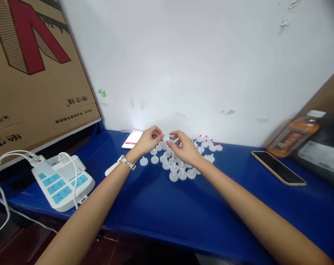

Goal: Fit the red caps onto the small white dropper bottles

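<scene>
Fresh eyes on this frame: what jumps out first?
The left hand and right hand, meeting over a cluster of small white pieces mid-frame on the blue table. Next, the big cardboard box with its bold red shape, upper left. Then the white power strip with blue socket panels, lower left.

Left hand (150,140) and right hand (185,146) close together over white caps (173,176) on blue desk (161,209); hold unclear. From caps: red-tipped pieces (204,144), 2 o'clock; dark phone (280,168), 3; power strip (56,186), 8 to 9; lit phone (132,139), 10.
</scene>
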Demonstrator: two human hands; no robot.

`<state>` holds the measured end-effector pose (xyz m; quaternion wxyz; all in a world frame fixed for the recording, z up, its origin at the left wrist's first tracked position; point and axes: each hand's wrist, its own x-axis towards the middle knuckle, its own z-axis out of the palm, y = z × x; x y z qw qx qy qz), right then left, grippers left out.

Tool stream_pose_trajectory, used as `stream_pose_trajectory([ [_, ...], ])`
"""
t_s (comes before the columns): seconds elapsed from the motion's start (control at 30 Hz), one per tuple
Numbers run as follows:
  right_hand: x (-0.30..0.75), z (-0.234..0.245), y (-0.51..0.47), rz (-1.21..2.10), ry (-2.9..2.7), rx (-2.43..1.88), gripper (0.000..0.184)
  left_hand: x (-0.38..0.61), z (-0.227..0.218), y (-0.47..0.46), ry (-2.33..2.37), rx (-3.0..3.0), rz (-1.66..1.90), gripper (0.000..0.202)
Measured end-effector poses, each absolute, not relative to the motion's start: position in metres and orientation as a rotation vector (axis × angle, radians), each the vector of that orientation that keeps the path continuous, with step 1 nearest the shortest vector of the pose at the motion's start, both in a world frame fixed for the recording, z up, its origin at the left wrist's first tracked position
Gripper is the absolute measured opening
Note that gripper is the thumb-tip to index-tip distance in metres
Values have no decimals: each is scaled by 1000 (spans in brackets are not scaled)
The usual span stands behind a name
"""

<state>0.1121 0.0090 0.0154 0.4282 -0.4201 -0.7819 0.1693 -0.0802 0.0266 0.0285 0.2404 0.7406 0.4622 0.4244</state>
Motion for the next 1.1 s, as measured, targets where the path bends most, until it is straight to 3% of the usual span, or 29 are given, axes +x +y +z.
stream_pose_trajectory([
  [0.2, 140, 16, -21, 570, -1788, -1050, 34, -39, 42, 2, 938, 2043, 1027, 26],
  [0.5, 157, -6, -24, 839, -1672, -975, 31, -11, 21, -11, 1013, 2397, 998, 34],
  [0.9, 167, 12, -38, 370, -1722, -1099, 24, -37, 31, 15, 1053, 1741, 1466, 46],
  [1.1, 174, 1, -27, 406, -1729, -1131, 26, -27, 14, 36, 1222, 2412, 1071, 27],
])
